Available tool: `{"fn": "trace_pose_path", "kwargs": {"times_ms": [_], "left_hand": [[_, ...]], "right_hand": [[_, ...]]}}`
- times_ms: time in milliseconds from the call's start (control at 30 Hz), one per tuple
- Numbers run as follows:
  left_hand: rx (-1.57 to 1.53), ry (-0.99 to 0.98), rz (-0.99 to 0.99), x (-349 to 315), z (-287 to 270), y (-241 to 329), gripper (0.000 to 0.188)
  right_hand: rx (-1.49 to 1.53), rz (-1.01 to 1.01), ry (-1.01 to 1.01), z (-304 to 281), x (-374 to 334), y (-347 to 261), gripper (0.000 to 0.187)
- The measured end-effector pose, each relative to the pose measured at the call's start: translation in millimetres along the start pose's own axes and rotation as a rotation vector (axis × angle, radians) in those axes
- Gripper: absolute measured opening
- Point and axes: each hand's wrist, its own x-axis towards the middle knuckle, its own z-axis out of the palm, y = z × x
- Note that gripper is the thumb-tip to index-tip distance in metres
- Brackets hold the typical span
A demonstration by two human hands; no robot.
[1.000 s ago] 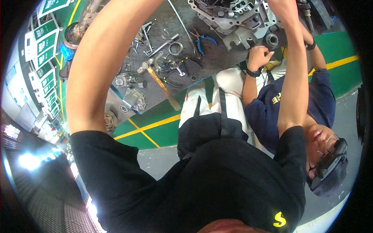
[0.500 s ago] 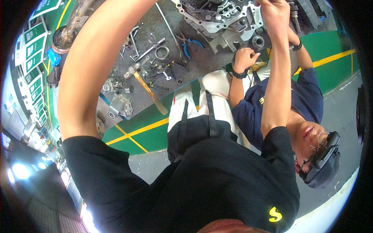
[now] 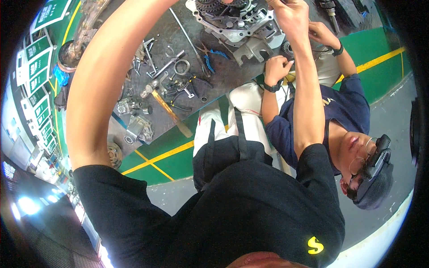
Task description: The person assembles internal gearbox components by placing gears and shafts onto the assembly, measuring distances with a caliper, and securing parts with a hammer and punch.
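Note:
My right hand [image 3: 290,18] is at the top edge, beside an open metal gearbox casing [image 3: 250,32] with gears inside. Its fingers look curled together, but their tips run out of view, and I cannot make out what they hold. My left forearm [image 3: 129,40] arches up past the top edge, and most of that hand is cut off. A small patch of skin over the gears [image 3: 209,6] may be its fingertip. Near my right wrist lie a toothed gear [image 3: 286,47] and a notched metal bracket [image 3: 254,50].
Blue-handled pliers [image 3: 214,52], a long rod [image 3: 183,27], a ring [image 3: 182,67], a wooden-handled hammer [image 3: 169,109] and small metal housings [image 3: 139,128] cover the bench. A co-worker in a navy shirt [image 3: 333,102] is at my right, hands close to my forearm. A geared shaft [image 3: 330,10] lies beyond.
My right hand has shifted left and a little lower, showing more at the top edge. The casing and bench items sit slightly further left and higher in view. The co-worker's far hand is more exposed.

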Motion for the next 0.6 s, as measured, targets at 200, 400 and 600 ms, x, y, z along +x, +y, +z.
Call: {"fn": "trace_pose_path", "kwargs": {"times_ms": [200,400,600], "left_hand": [[0.057,0.028,0.002,1,3,-1,0.069],[0.075,0.062,0.043,0,6,-2,0.071],[0.060,0.056,0.014,5,8,-1,0.072]], "right_hand": [[-0.205,-0.008,0.008,2,-7,-10,0.010],[-0.267,-0.095,0.013,2,-6,-21,0.010],[-0.319,-0.077,0.051,6,-10,-22,0.010]]}}
